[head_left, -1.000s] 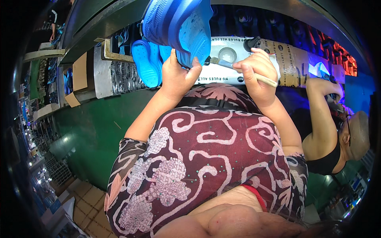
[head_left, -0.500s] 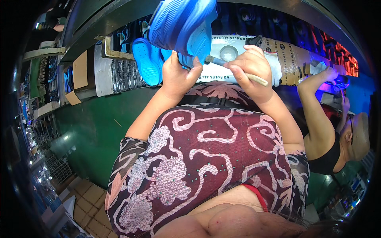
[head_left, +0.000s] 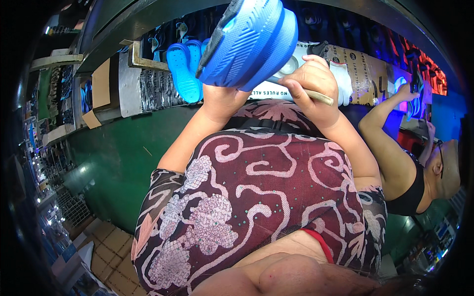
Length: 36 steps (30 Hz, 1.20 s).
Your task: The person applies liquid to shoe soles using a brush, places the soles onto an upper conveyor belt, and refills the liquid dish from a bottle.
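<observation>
A blue shoe sole [head_left: 249, 47] with a ridged sidewall is raised in front of me, tilted, with a dark strip along one edge. My left hand [head_left: 222, 101] grips it from below; its fingertips are hidden behind the sole. In my right hand [head_left: 313, 81] is a brush [head_left: 320, 97] with a pale wooden handle, closed between thumb and fingers. The brush's bristle end goes behind the sole and cannot be seen. Partly covered by the sole, a small round dish [head_left: 293, 65] sits on the white printed sheet [head_left: 276, 92].
Light-blue insole-shaped pieces [head_left: 185, 74] stand at the left on the bench. A metal bracket [head_left: 143, 61] juts out beside them. Brown printed paper [head_left: 363, 74] covers the bench at the right. Another person [head_left: 402, 167] works there with blue pieces. Dark shoe parts [head_left: 345, 27] line the far rack.
The shoe sole has turned and moved right, so its side now hides my left fingers and the brush's bristles. The person at the right has shifted their arm and holds a blue piece.
</observation>
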Each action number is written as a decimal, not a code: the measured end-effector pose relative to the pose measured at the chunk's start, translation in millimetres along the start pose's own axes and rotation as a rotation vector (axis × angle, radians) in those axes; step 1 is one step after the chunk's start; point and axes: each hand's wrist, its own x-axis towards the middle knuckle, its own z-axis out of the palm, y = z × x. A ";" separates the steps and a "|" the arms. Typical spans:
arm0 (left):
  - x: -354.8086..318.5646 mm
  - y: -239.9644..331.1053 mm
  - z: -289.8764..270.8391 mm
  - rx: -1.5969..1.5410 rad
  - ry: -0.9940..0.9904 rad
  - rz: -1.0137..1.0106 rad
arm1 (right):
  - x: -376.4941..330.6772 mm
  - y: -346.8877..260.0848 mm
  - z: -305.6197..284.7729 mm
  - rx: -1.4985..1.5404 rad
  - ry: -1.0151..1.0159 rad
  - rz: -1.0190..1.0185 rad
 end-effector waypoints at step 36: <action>167.5 28.6 75.2 -1.205 -1.121 -0.754 | -74.5 7.6 -74.2 -0.240 0.459 0.605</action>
